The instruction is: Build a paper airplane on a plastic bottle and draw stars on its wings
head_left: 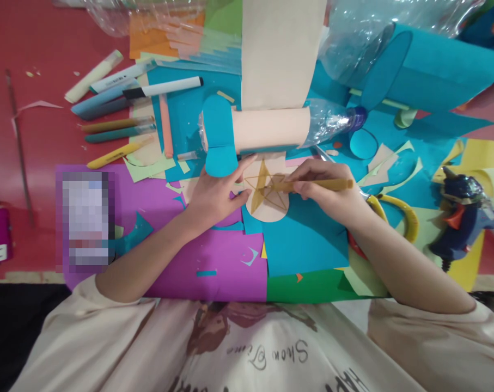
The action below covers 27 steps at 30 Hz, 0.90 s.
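A cream paper piece with a rounded lower edge (pixel 267 214) lies in front of me, bearing a star drawn in brown-yellow, partly coloured in. My right hand (pixel 326 188) is closed around a brown-yellow marker (pixel 332 184), its tip at the star. My left hand (pixel 218 196) lies with fingers apart, its fingertips at the paper's left edge. Just beyond is a plastic bottle (pixel 332 122) on its side, wrapped in cream paper (pixel 271 128), with a blue paper shape (pixel 219 136) at its left end. The marker's tip is small and hard to make out.
Several markers (pixel 120 128) lie at the left near a blurred phone-like object (pixel 87 218). Yellow-handled scissors (pixel 406 215) and a dark blue glue gun (pixel 461 223) lie at the right. A blue paper cylinder (pixel 446 71) stands behind. Paper scraps cover blue and purple sheets (pixel 226 261).
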Each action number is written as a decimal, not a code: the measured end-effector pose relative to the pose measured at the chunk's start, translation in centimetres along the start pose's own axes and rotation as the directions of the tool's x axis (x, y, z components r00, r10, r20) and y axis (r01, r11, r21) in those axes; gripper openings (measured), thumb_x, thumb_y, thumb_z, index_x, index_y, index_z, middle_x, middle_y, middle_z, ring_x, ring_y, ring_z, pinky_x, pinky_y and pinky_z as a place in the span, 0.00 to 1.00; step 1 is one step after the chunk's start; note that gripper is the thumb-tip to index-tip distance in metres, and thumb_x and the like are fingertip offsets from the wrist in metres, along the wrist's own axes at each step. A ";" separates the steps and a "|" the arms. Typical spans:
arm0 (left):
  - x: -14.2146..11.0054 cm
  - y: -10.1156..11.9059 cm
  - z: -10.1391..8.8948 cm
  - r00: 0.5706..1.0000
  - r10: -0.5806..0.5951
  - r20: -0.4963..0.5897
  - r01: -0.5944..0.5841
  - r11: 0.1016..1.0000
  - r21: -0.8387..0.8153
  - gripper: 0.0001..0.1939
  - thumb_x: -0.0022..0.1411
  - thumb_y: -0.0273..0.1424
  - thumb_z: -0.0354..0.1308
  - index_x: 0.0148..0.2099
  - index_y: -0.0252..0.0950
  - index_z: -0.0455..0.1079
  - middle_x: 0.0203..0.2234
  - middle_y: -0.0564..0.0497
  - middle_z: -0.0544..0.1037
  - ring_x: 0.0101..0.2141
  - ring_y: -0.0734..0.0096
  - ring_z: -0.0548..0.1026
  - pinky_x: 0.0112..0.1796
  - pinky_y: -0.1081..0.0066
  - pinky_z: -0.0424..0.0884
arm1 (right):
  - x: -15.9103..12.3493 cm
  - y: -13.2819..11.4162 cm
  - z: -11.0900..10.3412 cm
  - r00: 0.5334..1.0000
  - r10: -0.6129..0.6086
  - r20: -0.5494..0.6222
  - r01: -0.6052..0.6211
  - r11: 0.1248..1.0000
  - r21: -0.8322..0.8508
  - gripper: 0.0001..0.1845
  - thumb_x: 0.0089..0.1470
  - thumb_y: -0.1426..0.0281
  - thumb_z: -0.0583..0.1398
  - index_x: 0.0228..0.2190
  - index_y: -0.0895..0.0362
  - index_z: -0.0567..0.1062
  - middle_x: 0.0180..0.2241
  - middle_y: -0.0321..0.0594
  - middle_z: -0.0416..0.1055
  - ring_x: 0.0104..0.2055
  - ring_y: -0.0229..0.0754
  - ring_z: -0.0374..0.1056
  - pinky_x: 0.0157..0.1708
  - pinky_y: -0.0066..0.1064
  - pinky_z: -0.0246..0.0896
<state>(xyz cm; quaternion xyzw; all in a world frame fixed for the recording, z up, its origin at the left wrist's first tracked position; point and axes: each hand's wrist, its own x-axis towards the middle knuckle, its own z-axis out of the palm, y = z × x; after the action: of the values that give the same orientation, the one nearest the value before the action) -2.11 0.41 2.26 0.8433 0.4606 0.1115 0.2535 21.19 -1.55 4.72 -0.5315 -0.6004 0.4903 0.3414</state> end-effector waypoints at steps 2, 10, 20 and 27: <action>0.0 0.0 0.0 1.000 0.000 -0.004 0.000 1.000 0.002 0.28 0.64 0.32 0.53 0.66 0.38 0.58 0.36 0.52 0.75 0.37 0.67 0.71 0.42 0.69 0.67 | 0.1 0.2 -0.1 0.999 -0.004 -0.043 0.005 1.000 0.012 0.08 0.53 0.66 0.60 0.29 0.55 0.79 0.26 0.36 0.75 0.21 0.34 0.65 0.21 0.28 0.61; 0.0 0.0 -0.1 1.000 0.004 -0.007 -0.004 1.000 0.006 0.28 0.64 0.32 0.54 0.65 0.38 0.60 0.36 0.52 0.75 0.37 0.68 0.71 0.41 0.69 0.67 | 0.0 0.6 0.0 0.998 -0.023 -0.051 0.022 1.000 -0.018 0.10 0.53 0.63 0.63 0.34 0.56 0.80 0.33 0.39 0.78 0.29 0.38 0.71 0.28 0.30 0.65; -0.1 0.1 -0.1 1.000 -0.008 0.006 0.008 0.999 0.035 0.28 0.64 0.30 0.55 0.66 0.40 0.58 0.37 0.52 0.75 0.36 0.69 0.72 0.42 0.70 0.67 | -0.1 0.5 0.4 0.997 -0.055 -0.053 0.051 0.996 -0.075 0.07 0.51 0.66 0.62 0.29 0.57 0.78 0.28 0.38 0.76 0.25 0.37 0.67 0.25 0.29 0.62; -0.2 0.3 -0.1 1.000 -0.008 0.000 0.008 0.999 0.050 0.28 0.66 0.30 0.54 0.67 0.41 0.57 0.37 0.52 0.75 0.36 0.69 0.73 0.45 0.68 0.67 | -0.3 0.5 0.4 0.998 -0.049 -0.045 0.045 0.994 -0.098 0.06 0.51 0.68 0.62 0.30 0.56 0.79 0.30 0.40 0.78 0.30 0.40 0.71 0.28 0.30 0.65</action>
<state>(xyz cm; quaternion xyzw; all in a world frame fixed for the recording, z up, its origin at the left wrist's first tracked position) -2.09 0.15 2.54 0.8475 0.4666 0.0989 0.2327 21.02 -1.93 4.20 -0.5445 -0.6278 0.4397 0.3406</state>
